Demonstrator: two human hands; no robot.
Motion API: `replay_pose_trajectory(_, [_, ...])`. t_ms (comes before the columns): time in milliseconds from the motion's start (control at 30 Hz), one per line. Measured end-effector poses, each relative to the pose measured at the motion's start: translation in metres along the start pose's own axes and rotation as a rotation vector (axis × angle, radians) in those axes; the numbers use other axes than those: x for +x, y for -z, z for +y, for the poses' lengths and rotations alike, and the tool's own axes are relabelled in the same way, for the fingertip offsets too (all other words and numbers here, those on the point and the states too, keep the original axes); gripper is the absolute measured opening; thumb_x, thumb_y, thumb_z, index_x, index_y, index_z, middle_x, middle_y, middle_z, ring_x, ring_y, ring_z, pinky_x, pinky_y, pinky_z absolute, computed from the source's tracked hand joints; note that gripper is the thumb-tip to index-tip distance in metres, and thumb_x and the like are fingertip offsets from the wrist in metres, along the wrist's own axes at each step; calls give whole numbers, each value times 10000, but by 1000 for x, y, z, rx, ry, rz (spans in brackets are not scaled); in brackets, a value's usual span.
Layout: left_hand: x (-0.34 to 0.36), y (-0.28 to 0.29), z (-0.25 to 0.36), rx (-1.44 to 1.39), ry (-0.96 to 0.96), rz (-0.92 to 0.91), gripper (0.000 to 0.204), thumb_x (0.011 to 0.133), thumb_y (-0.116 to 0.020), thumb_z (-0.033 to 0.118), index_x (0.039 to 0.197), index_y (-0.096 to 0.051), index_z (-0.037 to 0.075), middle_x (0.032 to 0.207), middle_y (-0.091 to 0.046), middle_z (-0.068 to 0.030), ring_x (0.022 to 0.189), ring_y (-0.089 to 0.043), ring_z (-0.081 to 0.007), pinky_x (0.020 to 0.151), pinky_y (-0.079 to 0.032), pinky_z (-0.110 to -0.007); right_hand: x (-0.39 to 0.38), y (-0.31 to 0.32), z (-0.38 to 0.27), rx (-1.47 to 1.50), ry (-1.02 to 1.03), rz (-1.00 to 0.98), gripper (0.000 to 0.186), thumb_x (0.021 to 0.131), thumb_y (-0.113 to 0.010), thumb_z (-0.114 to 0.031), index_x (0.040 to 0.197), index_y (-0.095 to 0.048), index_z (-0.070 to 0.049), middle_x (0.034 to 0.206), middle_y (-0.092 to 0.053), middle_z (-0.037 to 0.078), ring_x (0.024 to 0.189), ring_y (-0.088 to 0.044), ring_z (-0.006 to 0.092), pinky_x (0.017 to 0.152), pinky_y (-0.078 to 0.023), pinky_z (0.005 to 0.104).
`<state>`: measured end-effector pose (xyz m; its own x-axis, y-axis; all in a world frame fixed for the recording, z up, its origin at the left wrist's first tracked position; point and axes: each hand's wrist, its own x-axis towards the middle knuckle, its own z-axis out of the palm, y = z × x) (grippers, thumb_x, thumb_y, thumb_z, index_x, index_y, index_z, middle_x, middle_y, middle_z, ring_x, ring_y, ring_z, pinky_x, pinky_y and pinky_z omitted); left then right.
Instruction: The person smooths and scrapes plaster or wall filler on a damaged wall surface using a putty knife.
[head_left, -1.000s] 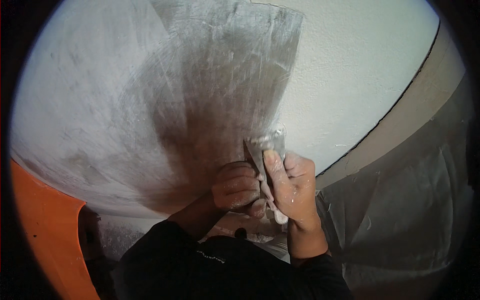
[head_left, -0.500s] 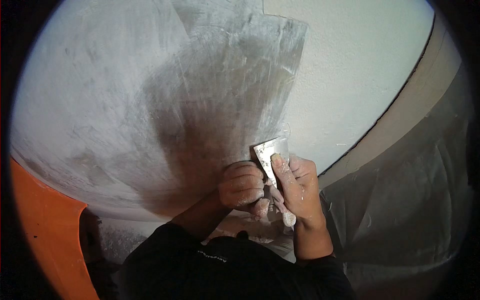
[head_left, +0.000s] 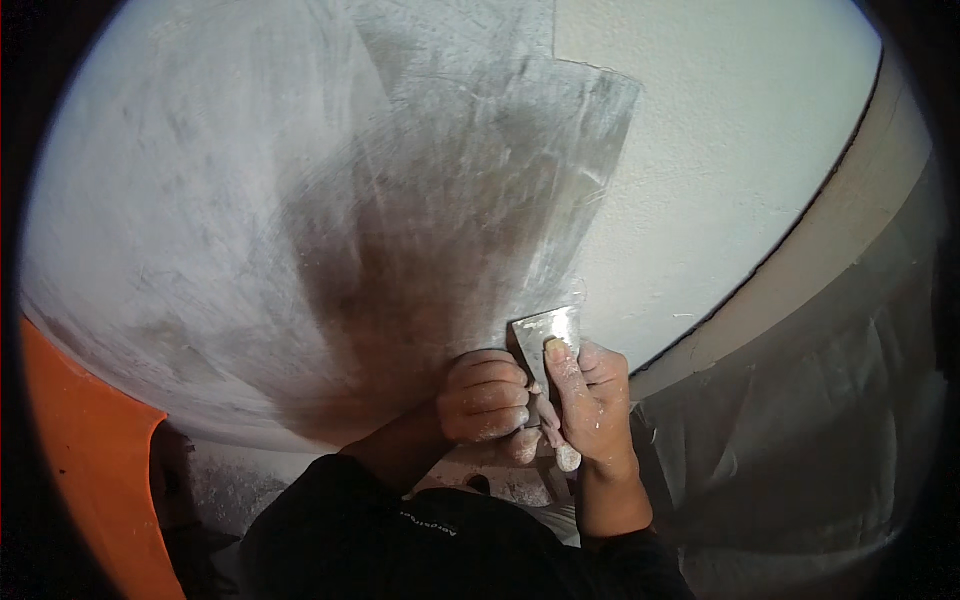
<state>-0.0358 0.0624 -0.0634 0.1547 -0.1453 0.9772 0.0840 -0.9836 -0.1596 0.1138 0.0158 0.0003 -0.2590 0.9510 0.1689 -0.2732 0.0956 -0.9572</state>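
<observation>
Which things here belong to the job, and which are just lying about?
Seemingly in use:
- scraper, in the right hand
- left hand, curled beside it
- grey-and-white surface

Apparently just around:
- orange thing
- dark sheet

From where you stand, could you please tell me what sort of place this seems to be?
Probably a building or renovation site: the white-specked right hand holds a flat metal scraper, the large surface before it is part white, part streaky grey, and dark, creased sheeting shows at the right.

Black sleeves (head_left: 315,500) join a black top (head_left: 420,560) with small pale lettering (head_left: 428,524), and the bare hands (head_left: 595,410) are speckled white.
</observation>
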Motion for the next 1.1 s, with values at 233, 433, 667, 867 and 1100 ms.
replay_pose_trajectory(233, [2, -3, 5, 33, 28, 66, 207, 780, -647, 144, 645, -560, 15, 658, -590, -88, 597, -634, -246, 575, -543, -366, -2, 5, -1, -6, -14, -22, 371, 1030, -477, -217, 749, -561, 12, 540, -499, 4, 376, -417, 51, 345, -306, 221])
replay_pose_trajectory(433, [20, -6, 16, 214, 248, 65, 141, 700, -655, 90, 603, -560, 49, 563, -531, -42, 459, -526, -181, 465, -475, -326, 1, 7, 2, 11, 13, -65, 401, 1029, -478, -257, 737, -564, 4, 504, -486, 7, 350, -415, 65, 333, -312, 229])
replay_pose_trajectory(667, [59, -2, 49, 291, 1036, 1, 212, 861, -704, 120, 716, -588, 16, 561, -554, -66, 465, -487, -94, 456, -388, -276, 5, 12, 1, 23, -9, -96, 404, 1026, -482, -260, 701, -540, -25, 496, -466, 7, 328, -402, 73, 311, -310, 231])
replay_pose_trajectory(867, [62, -9, 50, 42, 1149, 159, 175, 921, -629, 102, 785, -592, -2, 589, -575, -20, 538, -501, -47, 482, -396, -250, 7, 15, -10, -5, -6, -177, 399, 1026, -482, -254, 710, -552, -20, 474, -463, 4, 318, -394, 73, 308, -303, 231])
replay_pose_trajectory(1100, [63, -20, 46, 14, 1201, 177, 164, 944, -578, 85, 875, -664, -37, 640, -614, -36, 586, -537, -56, 512, -430, -254, 7, 20, -21, -21, -26, -200, 384, 1028, -474, -229, 728, -575, -12, 467, -461, -4, 325, -398, 67, 317, -300, 222])
